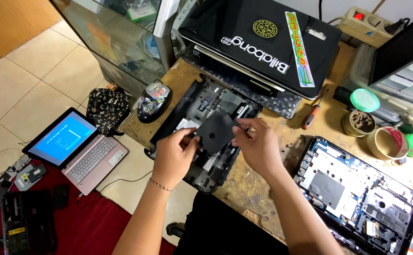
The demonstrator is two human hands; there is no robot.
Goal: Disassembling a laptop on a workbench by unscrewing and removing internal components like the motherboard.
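Both my hands are pinched on the same flat black panel (pixel 217 131): my left hand (pixel 172 158) grips its edge at nine o'clock, thumb on top, and my right hand (pixel 258 146) nips the edge at three o'clock with narrow fingertips. The panel hangs tilted, just above the black laptop base (pixel 187 111), which lies open under it with its insides showing. So by my reading the cover is free of the shell, but nothing inside looks taken out yet; that work is left. Out at two o'clock a red-handled screwdriver (pixel 314 113) lies untouched on the wooden bench (pixel 244 184). At four o'clock sits another opened laptop (pixel 357 189) with a blue board. At twelve o'clock, a closed black laptop (pixel 258 38) with stickers. At nine o'clock, on the floor, a pink laptop (pixel 76 148) glows blue.
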